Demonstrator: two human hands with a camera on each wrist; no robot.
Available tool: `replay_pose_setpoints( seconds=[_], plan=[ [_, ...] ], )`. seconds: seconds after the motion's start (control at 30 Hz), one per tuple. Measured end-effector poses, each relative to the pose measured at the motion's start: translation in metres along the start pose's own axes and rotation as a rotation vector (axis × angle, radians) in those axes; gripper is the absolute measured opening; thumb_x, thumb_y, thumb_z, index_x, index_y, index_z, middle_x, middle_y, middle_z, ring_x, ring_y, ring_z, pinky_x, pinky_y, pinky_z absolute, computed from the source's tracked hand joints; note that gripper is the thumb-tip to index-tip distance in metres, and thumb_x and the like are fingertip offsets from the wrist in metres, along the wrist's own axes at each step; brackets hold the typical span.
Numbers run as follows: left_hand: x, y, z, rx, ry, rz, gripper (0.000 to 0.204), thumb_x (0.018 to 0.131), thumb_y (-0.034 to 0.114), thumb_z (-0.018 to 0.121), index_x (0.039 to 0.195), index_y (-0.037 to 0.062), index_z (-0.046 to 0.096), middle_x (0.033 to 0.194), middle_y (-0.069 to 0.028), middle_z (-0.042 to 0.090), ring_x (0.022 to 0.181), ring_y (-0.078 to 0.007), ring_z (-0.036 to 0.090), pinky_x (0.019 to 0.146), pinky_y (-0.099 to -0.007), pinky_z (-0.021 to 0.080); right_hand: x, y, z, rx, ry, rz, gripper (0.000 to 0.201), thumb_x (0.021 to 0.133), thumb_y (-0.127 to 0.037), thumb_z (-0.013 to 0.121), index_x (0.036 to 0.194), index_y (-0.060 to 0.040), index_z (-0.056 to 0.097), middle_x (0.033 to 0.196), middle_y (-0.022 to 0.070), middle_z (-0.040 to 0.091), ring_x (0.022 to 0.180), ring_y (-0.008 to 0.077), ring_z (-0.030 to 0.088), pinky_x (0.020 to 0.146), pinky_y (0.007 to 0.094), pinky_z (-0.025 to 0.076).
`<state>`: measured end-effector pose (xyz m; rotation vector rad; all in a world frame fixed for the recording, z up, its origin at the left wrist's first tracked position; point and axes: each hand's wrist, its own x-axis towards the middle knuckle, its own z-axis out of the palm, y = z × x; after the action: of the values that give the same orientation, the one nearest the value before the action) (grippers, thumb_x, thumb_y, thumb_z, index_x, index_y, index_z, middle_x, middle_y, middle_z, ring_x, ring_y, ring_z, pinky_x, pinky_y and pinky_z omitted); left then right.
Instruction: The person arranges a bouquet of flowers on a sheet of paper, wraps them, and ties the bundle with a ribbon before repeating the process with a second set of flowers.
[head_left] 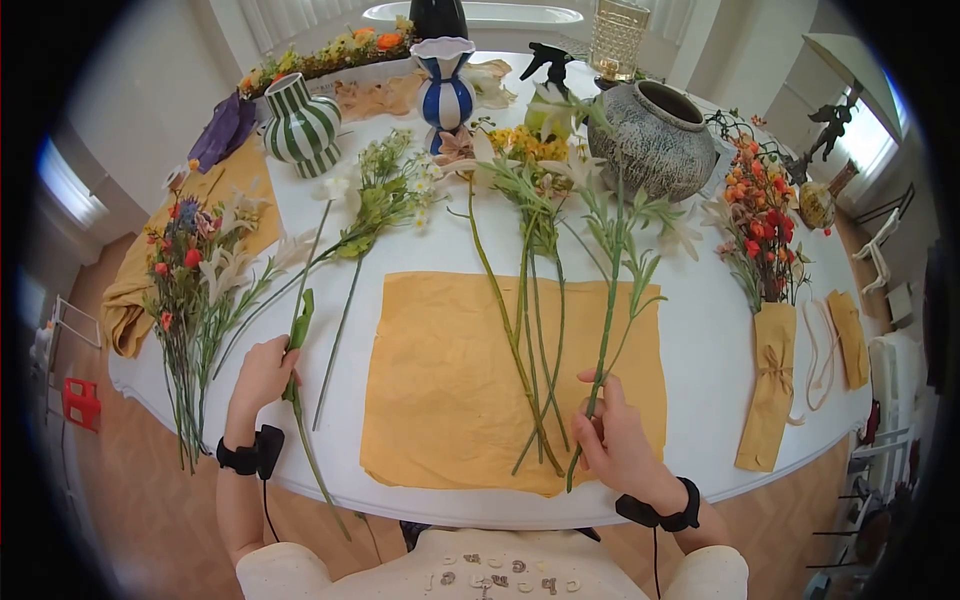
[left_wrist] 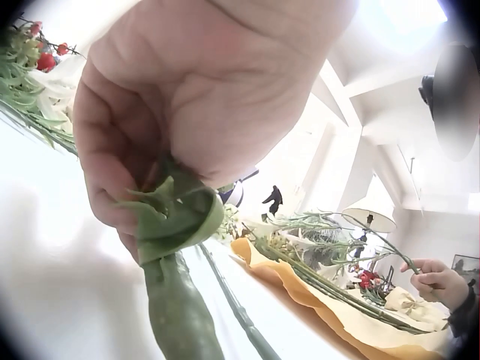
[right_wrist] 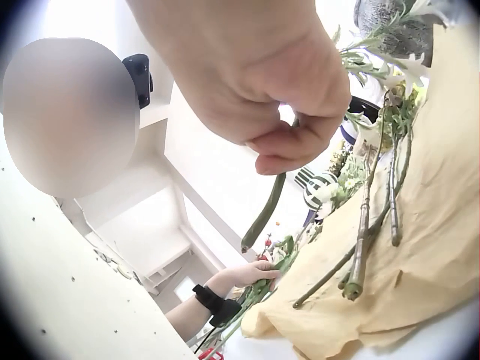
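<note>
My left hand grips a long green flower stem with a broad leaf, near the table's left front. In the left wrist view the fingers curl around that stem just above a folded leaf part. My right hand pinches a leafy lily stem low down, over a sheet of yellow wrapping paper. The cut end of this stem sticks out below the fingers in the right wrist view. Several other stems lie across the paper, with yellow and white blooms at their top.
Daisy-like sprigs and a mixed bunch lie at left. A wrapped red-orange bouquet lies at right. Behind stand a green-striped vase, a blue-striped vase, a grey pot and a black spray nozzle.
</note>
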<state>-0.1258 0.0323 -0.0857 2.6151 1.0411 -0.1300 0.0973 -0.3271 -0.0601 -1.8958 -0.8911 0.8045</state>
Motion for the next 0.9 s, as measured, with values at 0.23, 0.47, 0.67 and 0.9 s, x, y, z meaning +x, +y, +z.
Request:
replay_pose_setpoints(
  seconds=[0.23,0.47,0.67,0.9],
  plan=[
    [-0.016,-0.018,-0.029,-0.370,0.197,-0.019,0.013,0.089,0.010,0.044,0.086,-0.0021,0.049,0.056,-0.0100,0.059,0.048,-0.0152,0.057,0.045,-0.0264,0.041,0.009,-0.015,0.006,-0.022,-0.088,-0.048,0.047,0.084,-0.001,0.049,0.123,0.0086,0.025,0.056,0.0120,0.049,0.049,0.0233,0.056,0.044,0.0330,0.041],
    [-0.028,-0.018,-0.059,-0.534,0.318,0.006,0.018,0.093,0.017,0.043,0.091,-0.0002,0.049,0.058,-0.0050,0.055,0.051,-0.0096,0.053,0.046,-0.0210,0.039,0.030,0.033,0.025,-0.469,-0.056,-0.178,0.049,0.079,-0.011,0.061,0.111,0.0136,0.032,0.059,0.0225,0.054,0.054,0.0378,0.056,0.047,0.0405,0.045],
    [-0.030,0.007,-0.071,-0.783,0.280,0.134,0.019,0.093,0.021,0.044,0.087,0.0032,0.047,0.060,-0.0047,0.056,0.053,-0.0087,0.053,0.048,-0.0189,0.040,0.024,0.029,0.031,-0.690,-0.001,-0.132,0.043,0.077,-0.026,0.066,0.093,0.0054,0.040,0.059,0.0164,0.054,0.052,0.0356,0.056,0.044,0.0368,0.044],
    [-0.018,0.109,-0.081,-1.004,0.198,0.487,0.019,0.094,0.021,0.043,0.088,0.0038,0.047,0.063,-0.0065,0.059,0.054,-0.0080,0.055,0.049,-0.0182,0.042,0.023,-0.033,0.016,-0.507,-0.029,-0.418,0.051,0.079,-0.034,0.064,0.103,0.0041,0.041,0.075,0.0120,0.056,0.056,0.0263,0.057,0.053,0.0324,0.046]
  ],
)
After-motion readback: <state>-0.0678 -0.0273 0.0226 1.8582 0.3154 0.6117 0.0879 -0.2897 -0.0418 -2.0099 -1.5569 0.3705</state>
